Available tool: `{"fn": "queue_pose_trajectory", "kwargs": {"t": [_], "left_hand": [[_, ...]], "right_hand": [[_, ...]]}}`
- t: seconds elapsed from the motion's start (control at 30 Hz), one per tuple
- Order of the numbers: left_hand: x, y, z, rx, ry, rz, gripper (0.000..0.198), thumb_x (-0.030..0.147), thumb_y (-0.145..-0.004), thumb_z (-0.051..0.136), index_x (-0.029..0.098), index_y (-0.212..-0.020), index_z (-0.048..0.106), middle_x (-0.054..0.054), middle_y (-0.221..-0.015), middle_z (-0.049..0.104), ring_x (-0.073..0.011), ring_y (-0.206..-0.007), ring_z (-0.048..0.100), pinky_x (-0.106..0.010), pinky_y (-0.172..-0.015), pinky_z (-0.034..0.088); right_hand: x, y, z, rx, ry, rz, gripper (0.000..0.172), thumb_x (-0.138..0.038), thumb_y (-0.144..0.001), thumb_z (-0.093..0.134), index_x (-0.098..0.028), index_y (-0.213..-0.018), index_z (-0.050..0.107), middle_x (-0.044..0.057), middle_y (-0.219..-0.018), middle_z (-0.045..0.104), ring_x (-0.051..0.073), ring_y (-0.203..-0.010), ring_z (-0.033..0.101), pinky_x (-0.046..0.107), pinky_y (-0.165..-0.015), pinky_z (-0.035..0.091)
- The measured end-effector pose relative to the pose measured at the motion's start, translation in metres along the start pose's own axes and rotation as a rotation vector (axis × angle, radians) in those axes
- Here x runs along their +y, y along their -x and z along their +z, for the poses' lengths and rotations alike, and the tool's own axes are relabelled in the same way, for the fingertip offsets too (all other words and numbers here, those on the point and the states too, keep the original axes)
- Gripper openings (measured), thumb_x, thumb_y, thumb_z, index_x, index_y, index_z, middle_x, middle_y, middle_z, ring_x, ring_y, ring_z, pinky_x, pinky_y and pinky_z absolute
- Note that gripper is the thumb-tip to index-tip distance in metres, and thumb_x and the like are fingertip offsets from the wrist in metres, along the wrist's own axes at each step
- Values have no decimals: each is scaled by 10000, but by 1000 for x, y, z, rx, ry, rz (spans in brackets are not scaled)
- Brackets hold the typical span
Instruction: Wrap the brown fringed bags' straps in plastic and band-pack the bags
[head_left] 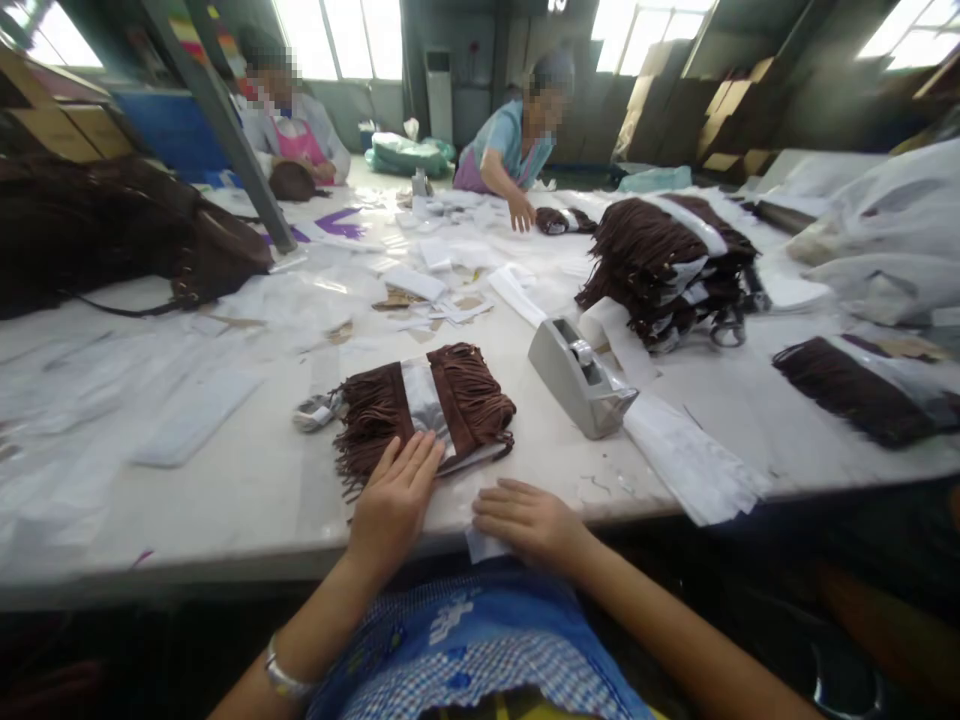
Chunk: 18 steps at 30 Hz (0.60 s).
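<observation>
A brown fringed bag (390, 405) lies on the white table (247, 480) in front of me, with a strip of silvery wrap (424, 400) across its middle. My left hand (394, 500) lies flat on the bag's near edge, fingers stretched out and together. My right hand (529, 520) rests palm down at the table's front edge, fingers extended over a small white sheet (484, 545). Neither hand grips anything.
A grey tape dispenser (581, 375) stands right of the bag, white bags (686, 460) beside it. A stack of brown fringed bags (667, 265) sits further right, another bag (855, 385) at the far right. Dark bags (112, 240) lie left. Two people work at the far side.
</observation>
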<state>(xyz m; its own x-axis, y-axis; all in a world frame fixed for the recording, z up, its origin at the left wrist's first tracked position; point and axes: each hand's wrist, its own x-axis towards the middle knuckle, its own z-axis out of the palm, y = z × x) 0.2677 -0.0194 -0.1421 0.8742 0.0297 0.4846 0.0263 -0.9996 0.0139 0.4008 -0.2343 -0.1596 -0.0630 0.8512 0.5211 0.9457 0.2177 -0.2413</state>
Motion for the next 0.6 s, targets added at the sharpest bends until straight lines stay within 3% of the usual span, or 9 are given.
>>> {"fn": "queue_pose_trajectory", "kwargs": {"t": [0.13,0.3,0.6], "left_hand": [[-5,3,7,70,-47,53,534,162,-938,475,182,-1469,425,-104,-1426,539,-284,-1296,540,-507,-1085,439],[-13,4,18,136,-71,96,600,141,-919,457,211,-1507,361,-74,-1434,532,-270,-1281,554,-473,-1058,480],[-3,0,11,133,-47,47,442,125,-946,464,127,-1383,524,-115,-1399,573,-261,-1295,542,-469,-1089,436]], "right_hand": [[1,-12,7,40,53,40,276,-179,-965,489,-171,-1206,623,94,-1177,719,201,-1169,638,418,-1024,513],[2,-20,14,165,53,-28,201,-209,-999,472,-181,-1070,658,40,-1026,767,148,-1016,704,315,-974,549],[-19,-27,-1,69,82,-115,192,-188,-989,502,-148,-1103,651,57,-1060,761,147,-1023,704,317,-973,553]]}}
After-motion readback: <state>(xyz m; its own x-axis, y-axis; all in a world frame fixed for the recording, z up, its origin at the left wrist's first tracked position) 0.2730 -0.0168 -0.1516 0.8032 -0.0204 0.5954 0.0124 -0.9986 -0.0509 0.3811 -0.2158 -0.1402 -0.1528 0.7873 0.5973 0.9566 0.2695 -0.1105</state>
